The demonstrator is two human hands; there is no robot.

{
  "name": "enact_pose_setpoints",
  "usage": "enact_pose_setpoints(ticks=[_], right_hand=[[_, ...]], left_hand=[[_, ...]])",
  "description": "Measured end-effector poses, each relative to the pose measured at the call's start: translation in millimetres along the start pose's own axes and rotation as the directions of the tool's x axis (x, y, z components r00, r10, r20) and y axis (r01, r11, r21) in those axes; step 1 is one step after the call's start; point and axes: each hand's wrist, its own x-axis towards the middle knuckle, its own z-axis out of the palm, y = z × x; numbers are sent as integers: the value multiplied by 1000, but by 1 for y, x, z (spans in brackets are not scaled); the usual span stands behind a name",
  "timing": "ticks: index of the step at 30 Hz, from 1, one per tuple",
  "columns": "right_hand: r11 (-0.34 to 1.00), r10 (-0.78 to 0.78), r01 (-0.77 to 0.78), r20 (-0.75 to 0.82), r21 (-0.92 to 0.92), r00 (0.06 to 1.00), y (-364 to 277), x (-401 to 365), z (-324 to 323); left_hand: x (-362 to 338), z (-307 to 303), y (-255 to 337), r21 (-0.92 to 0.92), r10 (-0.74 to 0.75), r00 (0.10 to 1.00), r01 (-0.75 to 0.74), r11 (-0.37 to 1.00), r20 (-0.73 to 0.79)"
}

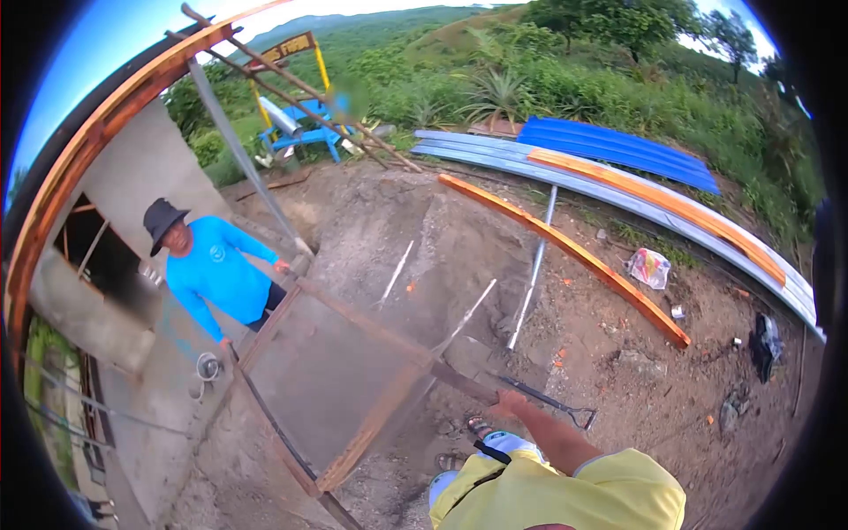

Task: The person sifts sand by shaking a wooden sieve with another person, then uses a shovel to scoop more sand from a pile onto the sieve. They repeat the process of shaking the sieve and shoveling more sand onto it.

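Note:
A large wooden-framed sieve screen (375, 424) with a fine mesh spans the space between me and a co-worker. My right hand (506, 404) is wrapped around the end of its long side rail, which serves as a handle. My left hand is out of view; the other near handle (340, 511) runs off the bottom edge. Opposite me, the co-worker (221, 269), in a blue long-sleeved shirt and dark hat, has a hand on each far rail end. Just beyond my right hand lies a shovel (543, 397) with a D-shaped grip, its blade on the sandy ground.
An orange-brown beam (565, 256) and a metal pipe (534, 269) lie to the right. Behind them are long metal sheets (477, 154) and blue roofing (618, 155). A plastic bag (649, 268) rests on the soil. Left stands an unfinished wall (132, 168) with a post (231, 137).

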Motion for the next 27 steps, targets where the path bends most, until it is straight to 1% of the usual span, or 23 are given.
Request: enact_pose_setpoints(ticks=[1, 2, 4, 5, 6, 8, 9, 10, 13, 16, 17, 20, 23, 26, 27], right_hand=[[999, 23, -25, -81, -22, 996, 9, 10, 8], [995, 16, -23, -78, -93, 997, 19, 26, 14], [998, 1, -7, -92, -66, 996, 40, 49, 20], [999, 3, -7, -99, -40, 995, 39, 49, 19], [1000, 20, -21, -117, -7, 993, 45, 46, 13], [997, -12, 19, -99, 76, 995, 53, 47, 9], [997, -21, 28, -91, 75, 996, 65, 60, 16], [997, -25, 31, -86, 77, 996, 84, 79, 24], [1000, -29, 30, -120, 3, 992, 94, 79, 25], [993, -55, 64, -92, 96, 994, 97, 73, 26], [990, -100, 109, -100, 88, 990, 89, 61, 20], [989, -103, 117, -155, 86, 983, 84, 54, 20], [982, -33, 37, -24, 186, 999, 13, -19, -22], [981, -108, 120, -89, 152, 990, 59, 32, 2], [981, -111, 125, -99, 148, 989, 57, 35, 6]], left_hand=[[-7, 1, -32, -39, -74, 997, 73, 997, -10], [-10, 6, -66, -77, -144, 990, 143, 987, -8], [-18, 19, -118, -148, -253, 967, 251, 957, 10], [-26, 22, -123, -116, -244, 969, 246, 962, 29], [-43, 20, -115, -84, -236, 971, 239, 967, 48], [-31, 43, -137, 82, -289, 957, 289, 954, -20], [-37, 47, -138, 83, -313, 949, 315, 946, -35], [-50, 41, -121, 87, -333, 942, 336, 938, -47], [-55, 45, -130, -14, -279, 958, 279, 960, -68], [-52, 46, -137, -74, -284, 957, 280, 957, -60], [-61, 36, -127, -90, -290, 957, 286, 954, -35], [-61, 29, -120, -48, -293, 955, 292, 955, -33], [-77, 13, -92, -6, -299, 952, 299, 954, -71], [-88, -5, -76, 22, -269, 959, 272, 962, -85], [-77, -3, -83, -39, -261, 962, 259, 965, -76]])
